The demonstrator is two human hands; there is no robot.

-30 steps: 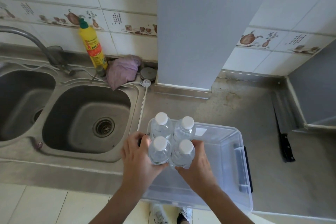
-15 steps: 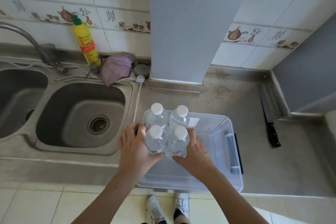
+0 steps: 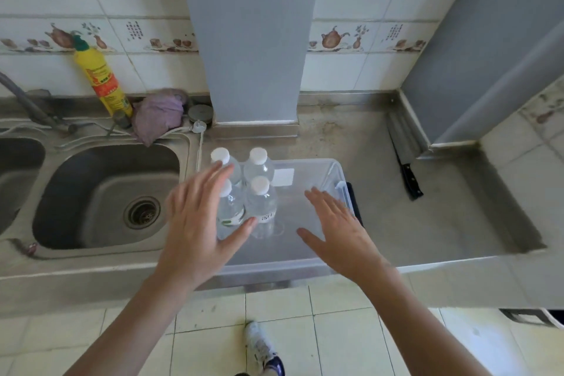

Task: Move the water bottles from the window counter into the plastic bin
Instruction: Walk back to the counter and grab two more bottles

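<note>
Beside the double sink (image 3: 100, 192), on the steel surface (image 3: 381, 192), sits the clear plastic bin (image 3: 332, 175), and from the head view four water bottles (image 3: 259, 201) with white caps stand upright in a tight square at its left end, the near pair in front of the far pair. Both hands hang above the bin with fingers spread and nothing in them: the left hand (image 3: 198, 223) is open, palm down, overlapping the two left bottles from this angle, its thumb close to the base of the near pair, though I cannot tell whether it touches them; the right hand (image 3: 338, 229) is open too, over the bare right half of the bin and apart from the bottles. I judge the step in hand to be letting go and drawing clear, and doing it well means lifting the hands straight up and outward so no finger catches a cap and tips the cluster, since tall narrow bottles packed together could topple like pins. A yellow bottle (image 3: 102, 79), a purple cloth (image 3: 158, 117) and a knife (image 3: 407, 174) lie well clear of the bin. No other view is offered.
</note>
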